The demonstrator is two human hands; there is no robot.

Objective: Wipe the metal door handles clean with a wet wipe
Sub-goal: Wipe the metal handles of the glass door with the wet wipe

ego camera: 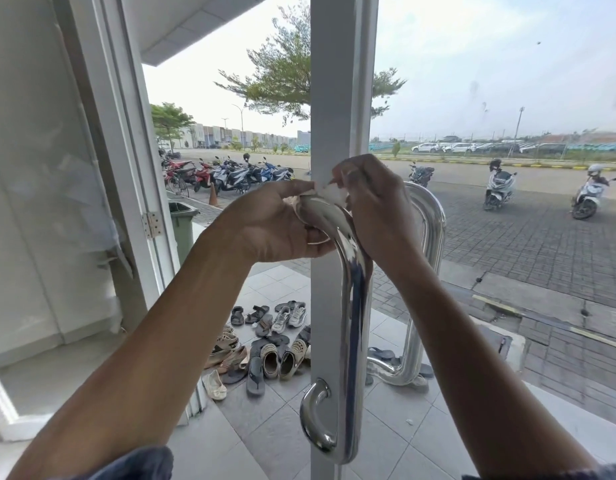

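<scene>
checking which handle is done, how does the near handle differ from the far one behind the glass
The near handle is on the camera's side of the door; the far handle shows through the glass. Both hands, left and right, hold a wipe on the near handle's top bend; nothing touches the far handle. Both are shiny bent metal tubes.

Head-worn view — forward and down, close to the door handle (351,289).
</scene>
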